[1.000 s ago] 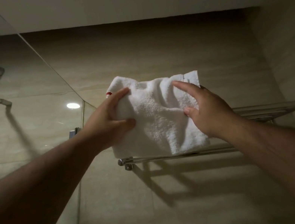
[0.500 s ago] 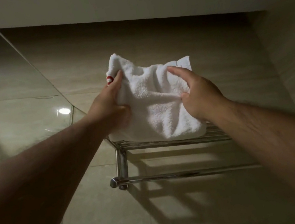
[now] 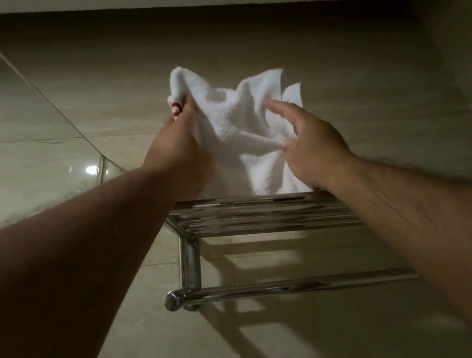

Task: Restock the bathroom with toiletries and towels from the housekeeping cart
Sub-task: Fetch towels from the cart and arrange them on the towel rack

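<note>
A small white towel [image 3: 235, 128] with a red-and-white tag at its left corner is bunched up above the chrome wall rack [image 3: 253, 210]. Its lower edge reaches the rack's top bars. My left hand [image 3: 180, 157] grips the towel's left side just below the tag. My right hand [image 3: 310, 143] pinches a fold on the towel's right side, with the forefinger stretched over the cloth. Both arms reach up from below.
A chrome hanging bar [image 3: 278, 285] runs under the rack shelf. A glass shower panel [image 3: 12, 149] stands on the left, close to the rack's left end. Beige tiled wall [image 3: 368, 76] lies behind, with the white ceiling above.
The towel was flat and spread between my hands; now it is crumpled, its top corners standing up. The view has tilted, so the rack's lower bar shows.
</note>
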A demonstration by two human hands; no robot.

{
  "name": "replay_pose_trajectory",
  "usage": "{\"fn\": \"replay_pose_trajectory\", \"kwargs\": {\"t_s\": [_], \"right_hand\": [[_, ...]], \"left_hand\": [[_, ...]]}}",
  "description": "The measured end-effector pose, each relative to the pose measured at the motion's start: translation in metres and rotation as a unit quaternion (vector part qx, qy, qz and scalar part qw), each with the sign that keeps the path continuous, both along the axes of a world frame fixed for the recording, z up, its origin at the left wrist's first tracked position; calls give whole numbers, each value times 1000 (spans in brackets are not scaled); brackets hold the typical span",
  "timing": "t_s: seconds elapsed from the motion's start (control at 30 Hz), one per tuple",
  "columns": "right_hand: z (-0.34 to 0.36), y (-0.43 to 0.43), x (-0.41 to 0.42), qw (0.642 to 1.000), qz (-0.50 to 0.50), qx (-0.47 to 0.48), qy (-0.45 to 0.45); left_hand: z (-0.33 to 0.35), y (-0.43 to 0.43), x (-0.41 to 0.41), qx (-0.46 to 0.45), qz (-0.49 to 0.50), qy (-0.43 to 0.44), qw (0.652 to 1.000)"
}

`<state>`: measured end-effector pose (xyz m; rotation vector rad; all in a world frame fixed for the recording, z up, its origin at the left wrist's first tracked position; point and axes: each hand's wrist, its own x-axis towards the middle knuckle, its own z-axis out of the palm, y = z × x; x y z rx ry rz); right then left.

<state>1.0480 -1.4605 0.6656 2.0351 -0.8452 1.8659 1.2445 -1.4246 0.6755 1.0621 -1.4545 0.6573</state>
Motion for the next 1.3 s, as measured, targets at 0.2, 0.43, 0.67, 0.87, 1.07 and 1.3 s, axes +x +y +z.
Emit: {"fn": "replay_pose_trajectory", "kwargs": {"t_s": [0.2,0.43,0.67,0.87,1.07,1.3], "right_hand": [[4,-8,-3,999,-21,44,-7],[10,-19,-7,995,-35,90,-29],[10,-19,-10,970,-63,233,12],[11,-25,-8,968,38,250,-1],[8,-24,-12,981,40,185,-39],[2,-11,-12,990,53,126,-29]], "left_hand": [[3,-5,2,49,45,-12,998],[-1,4,5,97,60,35,993],[-3,6,-6,188,78,142,969],[-5,9,-10,198,56,120,971],[-4,6,-1,145,-26,77,986],[0,0,-2,134,28,92,986]]}}
